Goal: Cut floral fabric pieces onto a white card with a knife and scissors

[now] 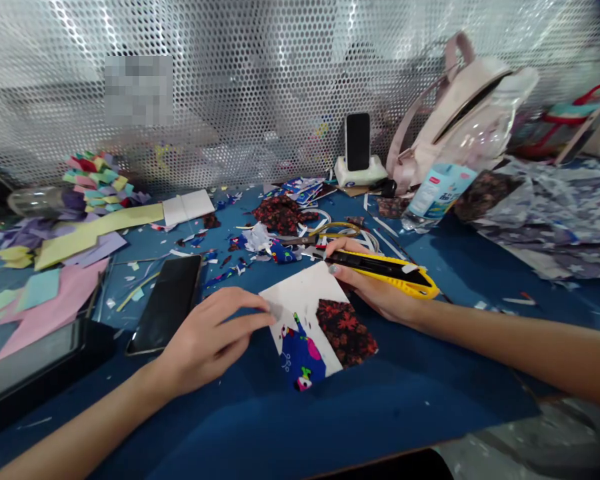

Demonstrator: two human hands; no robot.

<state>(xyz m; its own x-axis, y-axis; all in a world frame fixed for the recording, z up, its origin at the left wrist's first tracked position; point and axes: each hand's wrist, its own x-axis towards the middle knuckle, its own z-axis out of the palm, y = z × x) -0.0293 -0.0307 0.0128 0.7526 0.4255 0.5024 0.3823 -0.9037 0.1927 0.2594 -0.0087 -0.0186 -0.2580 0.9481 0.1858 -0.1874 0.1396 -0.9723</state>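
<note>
A white card [300,287] with a blue printed patch [300,353] and a dark red floral patch [347,333] is tilted in front of me. My left hand [213,340] has its fingertips closed on the card's left edge. At the upper right corner, my right hand [365,283] holds a yellow-and-black utility knife [380,267] between fingers and thumb, its front end pointing left. The right thumb is beside the card's corner; whether it presses on the card I cannot tell. Scissors [300,240] lie just behind, partly covered by scraps.
A black phone [167,303] lies left of my left hand, beside coloured paper sheets [55,307]. Behind are cloth scraps [280,215], a tissue pack with an upright phone [357,141], a large plastic bottle [443,190] and a pale backpack [430,127]. A perforated metal panel [240,87] stands behind.
</note>
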